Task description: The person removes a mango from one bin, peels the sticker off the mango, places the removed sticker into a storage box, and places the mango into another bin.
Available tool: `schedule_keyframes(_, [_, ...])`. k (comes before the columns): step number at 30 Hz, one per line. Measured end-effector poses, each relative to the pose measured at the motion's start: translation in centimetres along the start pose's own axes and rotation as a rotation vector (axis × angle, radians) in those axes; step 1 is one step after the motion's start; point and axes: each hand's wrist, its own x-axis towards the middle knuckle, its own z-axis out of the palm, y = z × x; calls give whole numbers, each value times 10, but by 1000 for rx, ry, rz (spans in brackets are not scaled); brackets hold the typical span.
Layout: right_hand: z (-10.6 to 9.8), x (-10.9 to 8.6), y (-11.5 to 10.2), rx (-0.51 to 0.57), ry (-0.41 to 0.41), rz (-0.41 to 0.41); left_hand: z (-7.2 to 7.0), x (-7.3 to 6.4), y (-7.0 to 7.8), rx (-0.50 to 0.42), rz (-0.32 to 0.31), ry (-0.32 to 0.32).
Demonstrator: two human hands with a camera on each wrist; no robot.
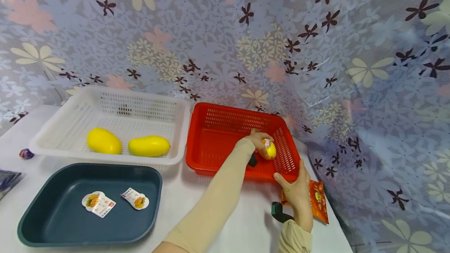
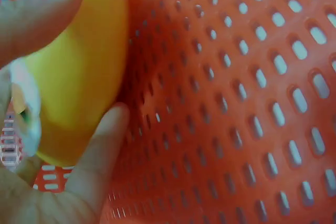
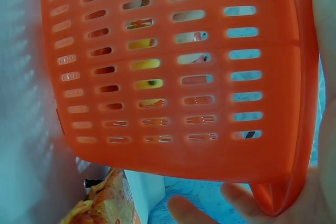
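Observation:
Inside the right part of the red basket (image 1: 213,143), my left hand (image 1: 256,138) holds a yellow mango (image 1: 271,151) that carries a paper label (image 1: 268,143). In the left wrist view, thumb and fingers lie around opposite sides of the mango (image 2: 86,72), and the label (image 2: 26,103) sits near the palm. My right hand (image 1: 297,192) grips the basket's near right corner, thumb on the front and fingers along the side. In the right wrist view its fingers (image 3: 191,212) appear below the rim, and yellow shows through the basket's slots (image 3: 146,64).
Left of the red basket stands a white basket (image 1: 181,136) with two yellow mangoes (image 1: 149,146). In front of it, a dark teal tray (image 1: 52,221) holds two mango-printed labels (image 1: 99,204). An orange packet (image 1: 319,201) lies beside my right hand. A small wrapped candy (image 1: 26,154) lies far left.

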Motion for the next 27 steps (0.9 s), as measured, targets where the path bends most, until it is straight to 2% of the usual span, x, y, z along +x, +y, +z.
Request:
schedule_keyframes(3, [0,-1,0,11,9,-8,5,-1,4,67,-23,50])
schedule_keyframes(7, [1,0,1,24,19,-13,12,-3,12,140,-46,63])
schedule_keyframes(12, [1,1,1,34,23,-18,25,-2,25,332,-115,92])
schedule_keyframes(15, [2,1,2,31,23,-19,30,-8,33,442,-142,116])
schedule_keyframes(18, [1,1,3,24,22,-13,32,-12,35,481,-142,123])
schedule_keyframes(20, [0,1,2,23,24,-9,29,-16,36,470,-137,129])
schedule_keyframes(27, [1,0,0,38,16,-4,28,4,25,468,-230,187])
